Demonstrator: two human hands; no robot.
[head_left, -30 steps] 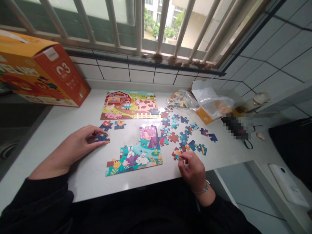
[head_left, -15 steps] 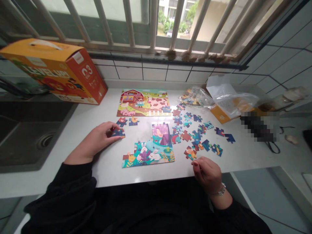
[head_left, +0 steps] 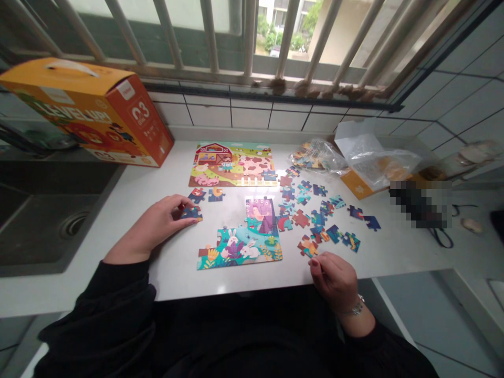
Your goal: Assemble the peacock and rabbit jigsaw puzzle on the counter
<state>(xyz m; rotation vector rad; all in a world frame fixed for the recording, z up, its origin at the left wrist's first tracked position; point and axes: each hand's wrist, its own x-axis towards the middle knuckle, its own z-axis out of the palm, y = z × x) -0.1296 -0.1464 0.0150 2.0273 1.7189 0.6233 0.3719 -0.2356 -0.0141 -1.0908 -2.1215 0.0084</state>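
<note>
Barely anything is changing here. The left hand (head_left: 157, 226) is still pinching the dark blue piece (head_left: 192, 213) on the bench (head_left: 157, 184), just left of the rabbit puzzle (head_left: 240, 247). The right hand (head_left: 334, 278) is sitting curled to the puzzle's right, backing off the orange piece (head_left: 307, 245). Can't tell if it's gripping anything.

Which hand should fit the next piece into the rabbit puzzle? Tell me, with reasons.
Left, probably. The left hand holds a dark piece beside the rabbit puzzle. The right hand sits curled near the loose pieces, with nothing visible in it.
</note>
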